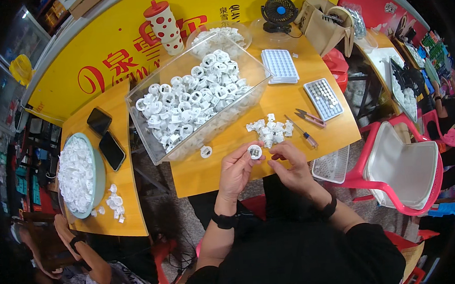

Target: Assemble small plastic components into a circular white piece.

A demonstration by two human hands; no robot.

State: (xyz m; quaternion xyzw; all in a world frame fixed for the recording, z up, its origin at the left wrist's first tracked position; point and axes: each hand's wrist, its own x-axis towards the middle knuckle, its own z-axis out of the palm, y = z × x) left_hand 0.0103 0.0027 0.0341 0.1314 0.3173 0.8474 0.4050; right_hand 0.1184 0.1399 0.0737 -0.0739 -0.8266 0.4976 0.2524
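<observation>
Between the thumb and fingers of my left hand (235, 168) is a small round white plastic part (254, 152) with a dark and metallic centre, facing up. Just to its right hovers my right hand (293, 170), with fingers bent, thumb and forefinger apart, and nothing visible between them. Beyond the hands lies a loose heap of small white plastic pieces (272, 131). A similar round part (206, 152) rests alone on the table, left of my left hand. The big clear bin (158, 157) behind it is filled with many such round white parts (191, 100).
Right of the heap lie a screwdriver (307, 138), pliers (311, 118) and a tray of round cells (323, 99). Stacked white trays (280, 66), a fan (279, 13) and a dotted tumbler (164, 28) stand farther back. A co-worker's arm (91, 262) is at the left table, near a full basin (98, 170).
</observation>
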